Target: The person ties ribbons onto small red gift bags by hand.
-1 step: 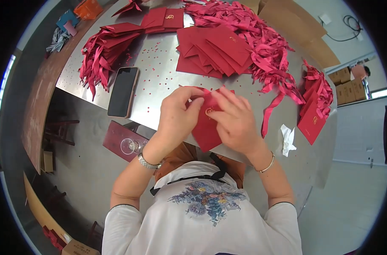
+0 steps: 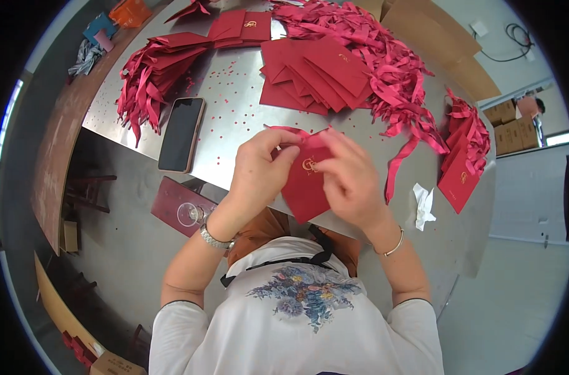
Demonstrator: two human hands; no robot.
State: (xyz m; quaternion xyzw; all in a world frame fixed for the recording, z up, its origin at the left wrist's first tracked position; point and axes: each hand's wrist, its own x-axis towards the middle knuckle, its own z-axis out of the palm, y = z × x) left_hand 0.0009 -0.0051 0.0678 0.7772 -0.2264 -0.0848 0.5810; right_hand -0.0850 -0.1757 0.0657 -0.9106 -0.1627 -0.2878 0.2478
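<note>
A small dark-red paper bag (image 2: 302, 194) with a gold emblem lies at the table's near edge, between my hands. My left hand (image 2: 259, 165) is closed, pinching a pink-red ribbon (image 2: 311, 142) at the bag's top. My right hand (image 2: 354, 178), slightly blurred, pinches the same ribbon with its fingertips at the bag's top right; its other fingers are curled. Just beyond is a fanned pile of flat red bags (image 2: 316, 75). Beside it spreads a large heap of loose ribbons (image 2: 394, 69).
Left of my hands lies a phone (image 2: 182, 135) on the metal table (image 2: 228, 87), among scattered red paper dots. Ribboned bags are piled at the left (image 2: 150, 75) and right (image 2: 463, 153). Crumpled white tissue (image 2: 423, 206) sits near my right wrist. A clear cup (image 2: 189, 215) stands below the table edge.
My right hand's fingers have shifted and curled, drawing up the ribbon, so more ribbon and more of the gold emblem show. My left hand keeps nearly the same place.
</note>
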